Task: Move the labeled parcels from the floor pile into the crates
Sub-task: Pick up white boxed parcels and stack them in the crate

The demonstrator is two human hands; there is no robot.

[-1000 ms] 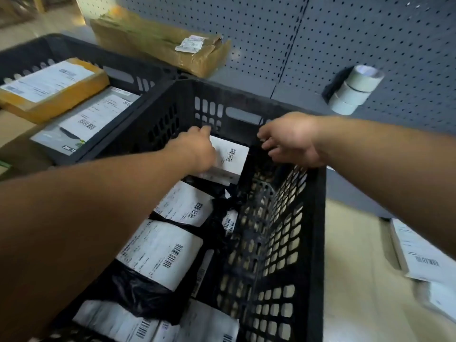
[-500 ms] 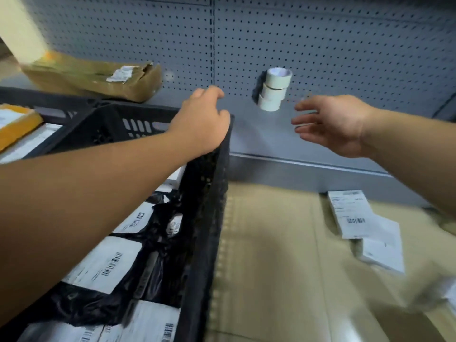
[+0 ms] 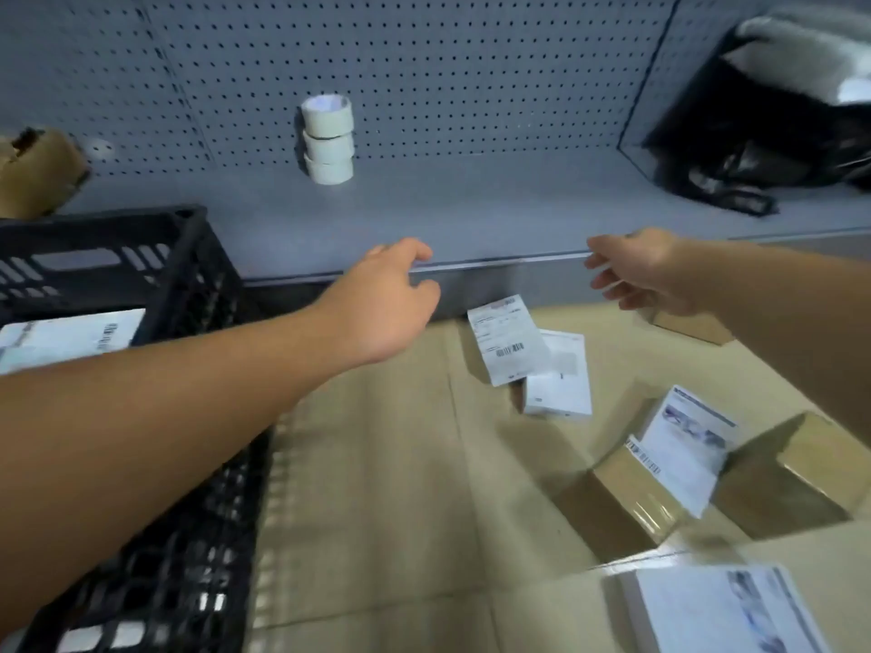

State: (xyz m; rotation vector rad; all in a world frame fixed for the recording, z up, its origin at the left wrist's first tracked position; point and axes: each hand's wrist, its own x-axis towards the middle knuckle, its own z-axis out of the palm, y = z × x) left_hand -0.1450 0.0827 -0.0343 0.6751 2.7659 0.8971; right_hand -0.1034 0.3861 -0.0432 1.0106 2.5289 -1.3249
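Parcels with white printed labels lie at both edges of your view. Far left, one white-labelled parcel [image 3: 70, 339] rests inside the black slatted plastic crate [image 3: 188, 285], its long edge running left to right and its barcode near the crate's right wall. Your left hand [image 3: 377, 308] hangs in the air just right of the crate, above the tan cardboard floor sheet [image 3: 377, 464], fingers loosely curled and holding nothing. Behind it, a stack of three white tape rolls [image 3: 327, 139] stands on the grey shelf [image 3: 471, 219] against the perforated back panel.

Right of your left hand, a flat white-labelled parcel [image 3: 506, 339] lies on the floor, its long axis running away from you toward the shelf and tilted slightly left, barcode at the near end. It overlaps a small white box [image 3: 558, 384] just beside it. Your right hand [image 3: 636, 271] hovers above and beyond these two, fingers relaxed and pointing left, gripping nothing. Nearer you on the right sit brown cardboard parcels [image 3: 660, 473] with white labels, their long sides angled diagonally. A crumpled black plastic bag [image 3: 754, 134] sits on the shelf, far right.
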